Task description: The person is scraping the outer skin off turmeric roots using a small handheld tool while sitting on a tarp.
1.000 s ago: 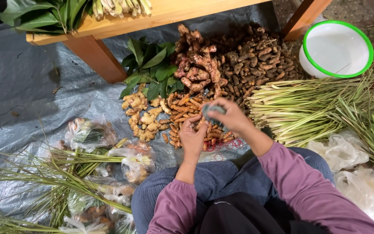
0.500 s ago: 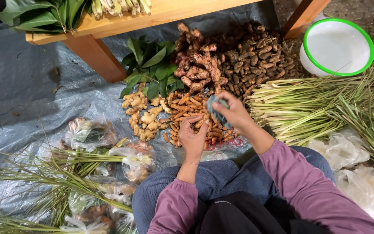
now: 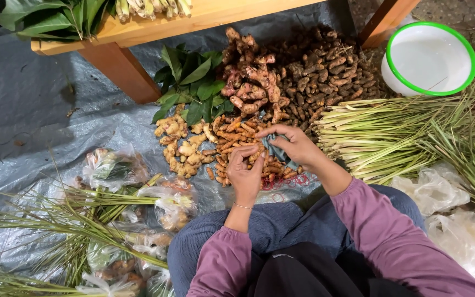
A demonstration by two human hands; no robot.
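Left hand (image 3: 244, 171) pinches orange root from turmeric pile (image 3: 237, 144) directly beneath, roots lying fanned away from body. Right hand (image 3: 295, 146) just beside, closed around grey-blue cloth (image 3: 275, 149).

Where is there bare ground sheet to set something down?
Free: the grey plastic ground sheet left of the wooden table leg, above the clear bagged bundles. Crowded: around both hands, orange turmeric roots, pale ginger pieces, green lemongrass stalks.

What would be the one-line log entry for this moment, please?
left hand: on orange roots | right hand: holding grey-blue cloth | beside: lemongrass, white bowl
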